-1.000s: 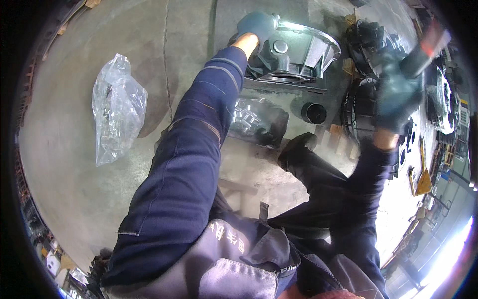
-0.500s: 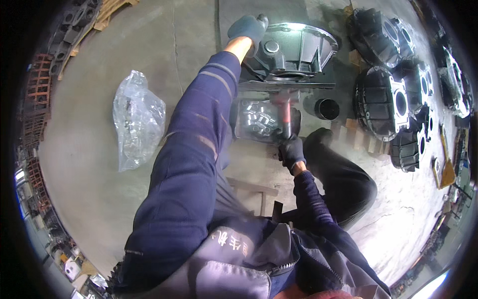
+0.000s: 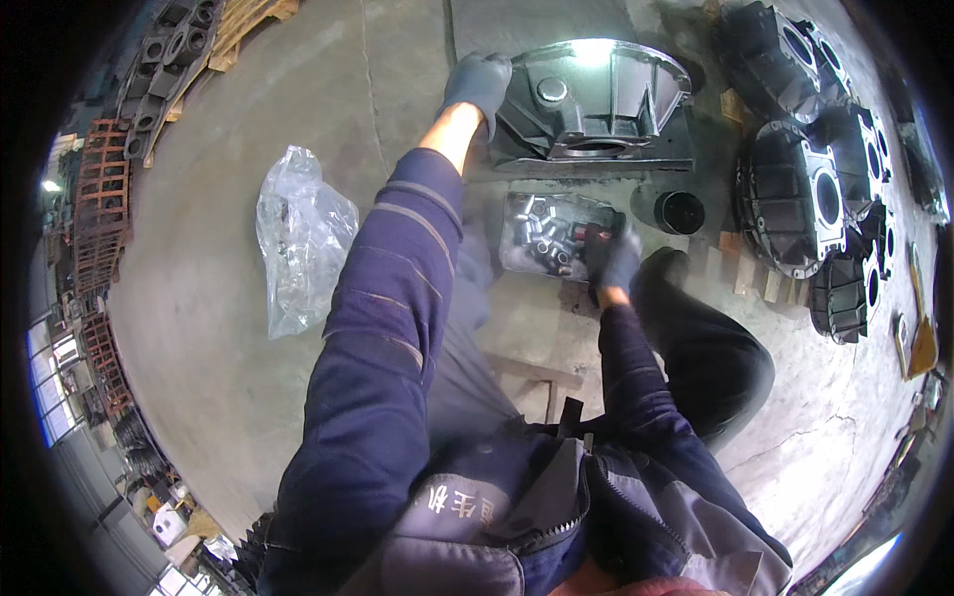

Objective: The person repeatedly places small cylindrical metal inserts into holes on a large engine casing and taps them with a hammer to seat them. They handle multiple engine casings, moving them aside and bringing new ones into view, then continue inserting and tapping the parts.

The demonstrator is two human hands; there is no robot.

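A dark cast bell-shaped housing stands on a flat dark plate. My left hand, in a dark glove, is closed around the housing's left edge; its fingertips are partly hidden. Below the plate lies a clear shallow tray of short metal bushings. My gloved right hand, blurred by motion, is at the tray's right side. It seems closed on a hammer, of which a bit of red handle shows over the bushings; the head is hard to make out.
A black round can stands right of the tray, near my bent right leg. Several more housings are stacked on wood at the right. A clear plastic bag lies on the floor to the left.
My right hand has brought the hammer down from below the housing to the right side of the tray. My left hand stays at the housing's edge; the whole view has shifted slightly.
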